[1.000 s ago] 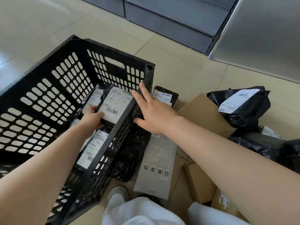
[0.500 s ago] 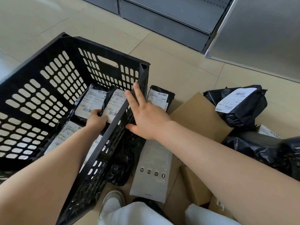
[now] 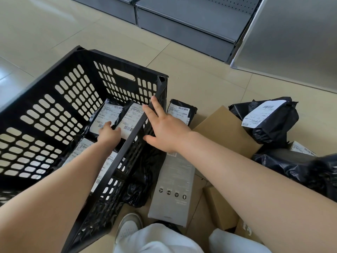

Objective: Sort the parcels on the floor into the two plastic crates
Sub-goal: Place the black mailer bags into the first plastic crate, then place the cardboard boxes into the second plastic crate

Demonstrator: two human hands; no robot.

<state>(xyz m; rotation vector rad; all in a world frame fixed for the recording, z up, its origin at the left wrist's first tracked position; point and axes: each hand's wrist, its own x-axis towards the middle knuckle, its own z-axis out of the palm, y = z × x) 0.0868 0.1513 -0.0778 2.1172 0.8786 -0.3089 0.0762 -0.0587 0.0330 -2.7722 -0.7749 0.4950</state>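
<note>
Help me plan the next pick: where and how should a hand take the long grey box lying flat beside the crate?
Probably grip the grey box across its narrow width near the middle, hand coming from above. It lies flat, long sides exposed; the far end sits under the right hand, and a black bag crowds its crate side.

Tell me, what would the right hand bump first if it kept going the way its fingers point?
Probably the black crate's rim; the right hand's fingertips look already against it, though depth is unclear.

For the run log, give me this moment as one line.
left hand: inside crate, on labelled parcel | right hand: open, at crate rim | floor: parcels left
</note>
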